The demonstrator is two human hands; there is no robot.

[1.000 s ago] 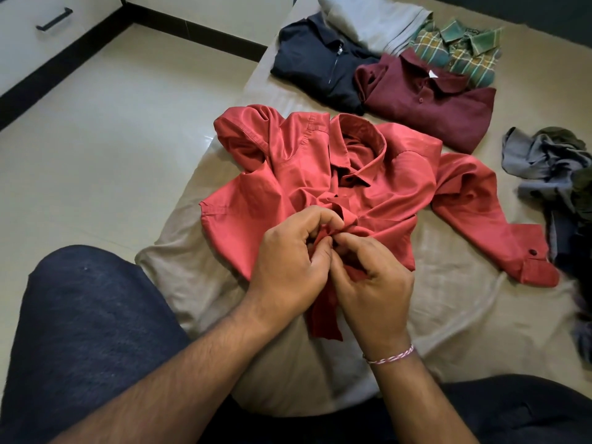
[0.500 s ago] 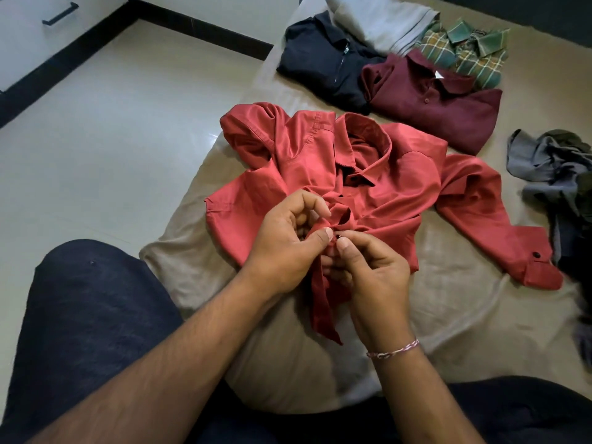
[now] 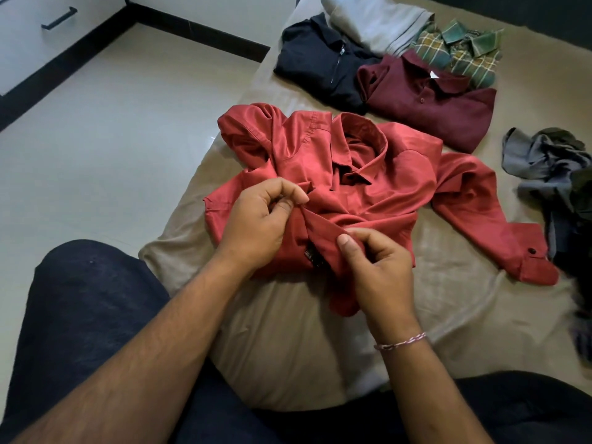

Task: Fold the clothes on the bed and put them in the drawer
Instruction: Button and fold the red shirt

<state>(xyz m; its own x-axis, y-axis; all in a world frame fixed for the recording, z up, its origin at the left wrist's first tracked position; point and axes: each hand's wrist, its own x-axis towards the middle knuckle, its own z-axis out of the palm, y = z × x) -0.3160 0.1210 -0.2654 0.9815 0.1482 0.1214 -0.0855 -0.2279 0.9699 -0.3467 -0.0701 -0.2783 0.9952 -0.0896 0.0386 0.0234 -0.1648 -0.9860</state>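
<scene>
On the beige bed, my left hand and right hand pinch the rumpled red cotton shirt's front placket, apparently to straighten it for folding.

Pale glossy floor tiles fill the left half of the frame. A black skirting strip runs along the wall base, top centre to upper left. Bottom edge — person's legs in dark navy trousers, one knee at lower left. Thin braided wrist thread, pink & white, lower right of centre.
</scene>
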